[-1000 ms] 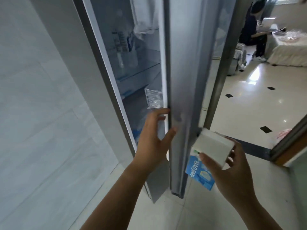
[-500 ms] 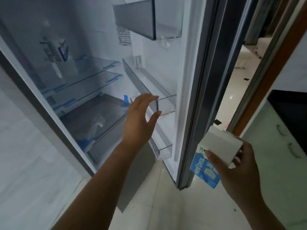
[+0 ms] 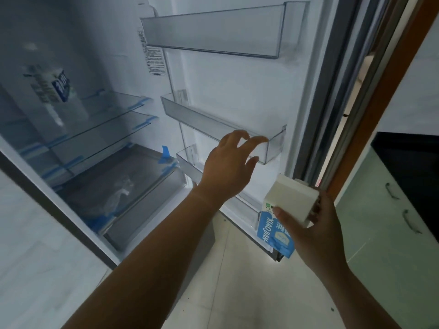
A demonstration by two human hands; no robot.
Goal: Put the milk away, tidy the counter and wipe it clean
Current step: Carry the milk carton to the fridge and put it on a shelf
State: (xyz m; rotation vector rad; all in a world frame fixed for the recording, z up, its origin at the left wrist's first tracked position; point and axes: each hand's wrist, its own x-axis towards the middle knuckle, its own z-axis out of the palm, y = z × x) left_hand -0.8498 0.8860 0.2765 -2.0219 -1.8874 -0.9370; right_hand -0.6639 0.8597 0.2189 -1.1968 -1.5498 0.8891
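Observation:
A white and blue milk carton (image 3: 288, 205) is gripped from the side by my right hand (image 3: 316, 231), low at the right, just outside the fridge door's bottom corner. The fridge stands wide open. Its door (image 3: 237, 91) carries three clear bins: a top one (image 3: 213, 32), a middle one (image 3: 221, 125) and a low one (image 3: 190, 162). My left hand (image 3: 229, 167) hovers in front of the middle bin with fingers spread, holding nothing. Its fingertips are close to the bin's front wall; I cannot tell whether they touch it.
Inside the fridge are glass shelves (image 3: 107, 119) with blue tape and a grey drawer (image 3: 123, 191). A wooden door frame (image 3: 384, 96) runs up the right. A black counter (image 3: 408, 157) over pale green cabinets (image 3: 389, 222) sits at far right. Pale floor tiles lie below.
The fridge door has swung from nearly closed to wide open. My left hand let go of the door's edge and moved right, toward the middle door bin. The carton stays in my right hand.

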